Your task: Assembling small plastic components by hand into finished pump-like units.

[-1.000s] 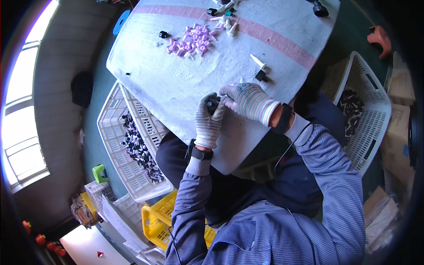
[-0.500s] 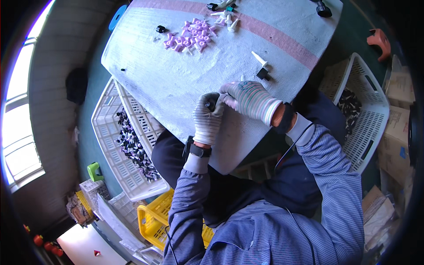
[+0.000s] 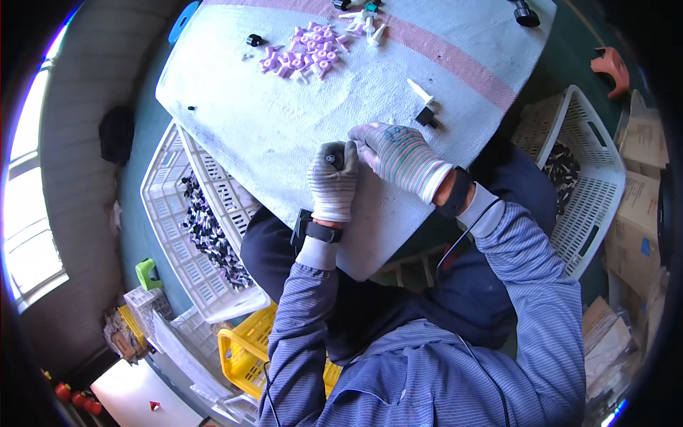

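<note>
My left hand, in a striped grey-white glove, is closed around a small dark round part with a hole in its end. Right beside it, my gloved right hand has its fingers drawn together near the left thumb. Whatever sits between those right fingertips is hidden. Beyond the right hand a black square part lies by a white pointed nozzle. Farther off is a heap of small pink pieces, with several white nozzles to its right.
A black cap and a black knob lie on the white-covered tabletop. White crates with small dark parts stand at the left and right. A yellow basket is at the lower left, cardboard boxes at the right.
My right fingertips have drawn slightly apart from the dark part in my left hand. The left hand has turned a little and stays closed. The whole view has shifted slightly.
</note>
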`<action>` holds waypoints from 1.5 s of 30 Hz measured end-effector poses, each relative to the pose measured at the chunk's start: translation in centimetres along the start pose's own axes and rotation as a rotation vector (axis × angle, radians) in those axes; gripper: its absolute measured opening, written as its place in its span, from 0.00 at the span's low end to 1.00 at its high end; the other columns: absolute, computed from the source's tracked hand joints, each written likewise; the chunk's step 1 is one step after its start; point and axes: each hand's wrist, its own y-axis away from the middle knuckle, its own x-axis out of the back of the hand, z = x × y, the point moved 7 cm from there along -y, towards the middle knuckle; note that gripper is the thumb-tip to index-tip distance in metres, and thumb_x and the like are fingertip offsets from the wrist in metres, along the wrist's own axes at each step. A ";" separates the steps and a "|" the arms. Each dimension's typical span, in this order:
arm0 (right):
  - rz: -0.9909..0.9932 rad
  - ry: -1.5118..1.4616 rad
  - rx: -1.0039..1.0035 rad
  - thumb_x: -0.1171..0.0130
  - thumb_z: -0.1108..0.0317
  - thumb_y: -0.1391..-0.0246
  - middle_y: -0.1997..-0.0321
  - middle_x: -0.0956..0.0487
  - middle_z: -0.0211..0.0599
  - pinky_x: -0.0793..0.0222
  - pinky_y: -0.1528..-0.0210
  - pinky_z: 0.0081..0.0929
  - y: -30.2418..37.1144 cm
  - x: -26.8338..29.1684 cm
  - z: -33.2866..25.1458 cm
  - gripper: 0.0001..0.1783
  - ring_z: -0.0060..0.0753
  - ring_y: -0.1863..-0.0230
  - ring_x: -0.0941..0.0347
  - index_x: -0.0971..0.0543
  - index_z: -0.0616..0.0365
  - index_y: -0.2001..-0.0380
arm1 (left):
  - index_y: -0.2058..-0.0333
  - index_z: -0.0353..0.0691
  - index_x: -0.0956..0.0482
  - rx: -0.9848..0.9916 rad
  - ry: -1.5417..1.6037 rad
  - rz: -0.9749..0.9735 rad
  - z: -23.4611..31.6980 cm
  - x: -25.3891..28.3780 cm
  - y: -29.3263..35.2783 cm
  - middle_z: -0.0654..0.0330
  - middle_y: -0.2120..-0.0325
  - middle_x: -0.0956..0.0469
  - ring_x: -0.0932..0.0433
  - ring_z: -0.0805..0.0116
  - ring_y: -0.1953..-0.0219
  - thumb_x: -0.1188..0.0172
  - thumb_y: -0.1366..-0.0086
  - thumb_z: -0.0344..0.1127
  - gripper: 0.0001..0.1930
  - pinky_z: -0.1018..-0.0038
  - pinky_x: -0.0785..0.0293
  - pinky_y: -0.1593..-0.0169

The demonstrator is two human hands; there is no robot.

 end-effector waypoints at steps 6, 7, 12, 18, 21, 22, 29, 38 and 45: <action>0.191 -0.189 0.281 0.44 0.60 0.44 0.52 0.24 0.45 0.33 0.44 0.43 -0.3 -0.9 -3.3 0.23 0.50 0.48 0.29 0.27 0.55 0.46 | 0.56 0.36 0.27 -0.207 0.066 -0.216 0.3 -0.9 1.0 0.59 0.67 0.21 0.23 0.72 0.67 0.35 0.40 0.33 0.15 0.74 0.26 0.63; 0.173 -0.115 0.318 0.41 0.56 0.46 0.52 0.24 0.46 0.35 0.42 0.43 -0.3 -1.7 -3.9 0.26 0.50 0.48 0.29 0.28 0.55 0.46 | 0.56 0.36 0.27 -0.200 0.072 -0.214 0.0 -0.9 1.0 0.59 0.67 0.21 0.23 0.72 0.67 0.35 0.40 0.33 0.15 0.74 0.26 0.63; 0.161 -0.105 0.095 0.37 0.44 0.52 0.59 0.23 0.41 0.38 0.43 0.43 -1.2 -4.1 -4.4 0.26 0.48 0.52 0.28 0.22 0.55 0.60 | 0.60 0.38 0.26 -0.195 -0.041 -0.193 -1.9 -1.1 1.2 0.58 0.70 0.22 0.22 0.68 0.68 0.37 0.40 0.36 0.13 0.71 0.26 0.65; 0.254 -0.041 0.127 0.45 0.64 0.51 0.66 0.23 0.42 0.33 0.54 0.47 -1.3 -4.9 -4.9 0.07 0.51 0.60 0.27 0.25 0.54 0.71 | 0.64 0.41 0.25 -0.188 -0.161 -0.162 -3.4 -1.4 1.6 0.58 0.73 0.22 0.21 0.63 0.70 0.40 0.40 0.40 0.10 0.68 0.27 0.67; 0.285 -0.018 0.156 0.46 0.65 0.49 0.67 0.23 0.42 0.33 0.54 0.44 -1.2 -4.8 -4.8 0.06 0.51 0.61 0.27 0.25 0.55 0.71 | 0.66 0.43 0.24 -0.177 -0.208 -0.151 -3.4 -1.7 2.1 0.58 0.75 0.23 0.21 0.60 0.71 0.41 0.40 0.41 0.10 0.66 0.27 0.68; 0.272 -0.006 0.156 0.46 0.65 0.49 0.67 0.23 0.42 0.33 0.54 0.44 -1.4 -5.0 -4.8 0.06 0.51 0.61 0.27 0.25 0.55 0.71 | 0.66 0.43 0.24 -0.168 -0.194 -0.147 -3.4 -1.7 2.2 0.58 0.75 0.23 0.21 0.60 0.71 0.41 0.40 0.41 0.10 0.66 0.27 0.68; 0.341 -0.023 0.198 0.48 0.67 0.46 0.69 0.23 0.44 0.32 0.56 0.43 -2.7 -4.8 -5.6 0.06 0.53 0.63 0.27 0.25 0.57 0.72 | 0.74 0.46 0.24 -0.263 -0.075 0.020 -1.7 -0.5 0.7 0.59 0.82 0.25 0.23 0.58 0.78 0.40 0.44 0.40 0.07 0.65 0.30 0.73; 0.290 -0.100 0.178 0.51 0.70 0.42 0.70 0.22 0.45 0.30 0.59 0.38 -2.6 -4.8 -5.1 0.08 0.47 0.65 0.24 0.24 0.60 0.71 | 0.74 0.47 0.22 -0.321 -0.356 -0.093 -0.9 -0.7 0.8 0.61 0.82 0.24 0.22 0.59 0.78 0.41 0.45 0.41 0.06 0.64 0.29 0.74; 0.220 -0.079 0.140 0.52 0.68 0.41 0.70 0.22 0.47 0.29 0.61 0.36 -3.3 -4.9 -4.9 0.11 0.46 0.67 0.24 0.22 0.61 0.70 | 0.79 0.46 0.22 -0.355 -0.388 -0.059 -1.2 -1.2 0.6 0.60 0.85 0.24 0.23 0.57 0.81 0.40 0.47 0.40 0.07 0.63 0.29 0.76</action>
